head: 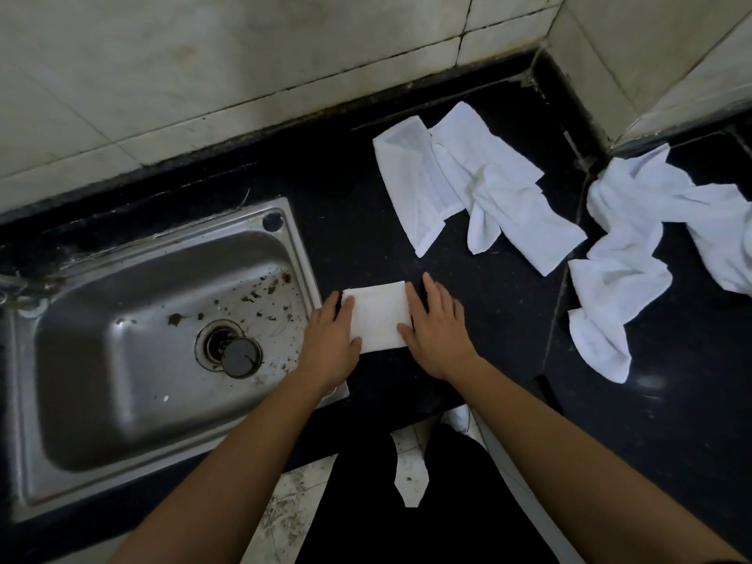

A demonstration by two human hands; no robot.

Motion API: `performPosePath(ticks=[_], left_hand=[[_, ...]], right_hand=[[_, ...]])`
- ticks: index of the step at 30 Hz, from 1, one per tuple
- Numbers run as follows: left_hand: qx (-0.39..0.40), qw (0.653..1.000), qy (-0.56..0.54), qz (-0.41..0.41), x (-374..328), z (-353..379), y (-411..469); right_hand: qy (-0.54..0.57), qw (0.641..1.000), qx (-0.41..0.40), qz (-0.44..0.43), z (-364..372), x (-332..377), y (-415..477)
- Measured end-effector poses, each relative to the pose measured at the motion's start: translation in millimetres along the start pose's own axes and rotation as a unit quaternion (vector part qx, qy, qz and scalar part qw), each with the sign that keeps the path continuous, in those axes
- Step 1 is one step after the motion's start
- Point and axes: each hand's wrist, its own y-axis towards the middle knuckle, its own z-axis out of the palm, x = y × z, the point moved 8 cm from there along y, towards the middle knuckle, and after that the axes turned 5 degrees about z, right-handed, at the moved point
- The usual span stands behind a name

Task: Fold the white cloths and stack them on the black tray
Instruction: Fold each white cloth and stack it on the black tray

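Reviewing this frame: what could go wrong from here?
The folded cloth, flattened by the left hand and right hand, lies right beside the sink, whose basin holds dirt; a slip could soil it. The unfolded cloths overlap, so pulling one may drag another. No black tray is in view.

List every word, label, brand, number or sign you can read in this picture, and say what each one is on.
None: no readable text shows anywhere in the view.
The folded white cloth between the left hand and the right hand is plain, and so are the loose white cloths on the black counter.
The steel sink shows no legible stamp, and the wall tiles are unmarked.
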Motion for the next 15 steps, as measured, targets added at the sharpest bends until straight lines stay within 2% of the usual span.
performPosePath(ticks=[2, 3, 6, 8, 10, 13, 15], left_hand=[[-0.061, 0.984, -0.157, -0.052, 6, -7, -3], [-0.076, 0.967, -0.222, -0.095, 10, -8, -3], [-0.077, 0.905, -0.353, -0.226, 21, -6, -1], [-0.076, 0.877, -0.399, -0.258, 25, -4, 1], [-0.068, 0.869, -0.412, -0.267, 29, -3, 1], [-0.065, 0.854, -0.440, -0.271, 32, -4, -1], [-0.073, 0.836, -0.472, -0.270, 29, -10, -4]], right_hand=[[0.130, 0.989, -0.026, 0.059, -15, -5, 0], [0.206, 0.973, -0.025, 0.103, -19, -11, 2], [0.377, 0.898, 0.048, 0.223, -14, -19, 7], [0.400, 0.879, 0.079, 0.248, -11, -17, 11], [0.438, 0.855, 0.091, 0.263, -8, -16, 14], [0.533, 0.794, 0.118, 0.266, -14, -12, 11], [0.565, 0.775, 0.120, 0.255, -30, -11, 8]])
